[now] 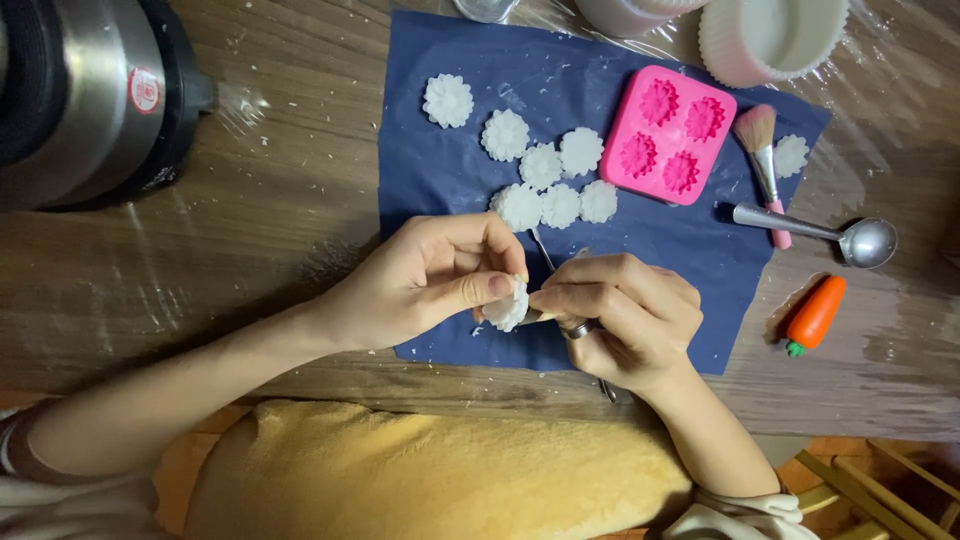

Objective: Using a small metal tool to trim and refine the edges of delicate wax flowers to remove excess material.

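1. Head view: the left hand (pixel 430 285) pinches a white flower piece (pixel 508 306) between thumb and fingers over the near edge of the blue mat (pixel 440 170), steadying it.
2. The right hand (pixel 625 320) has its fingers pressed around a thin tool (pixel 541 252), tip at the flower.
3. More white flowers (pixel 545 165) lie beside the pink mould (pixel 668 133), toward the desk's (pixel 280 200) far edge.
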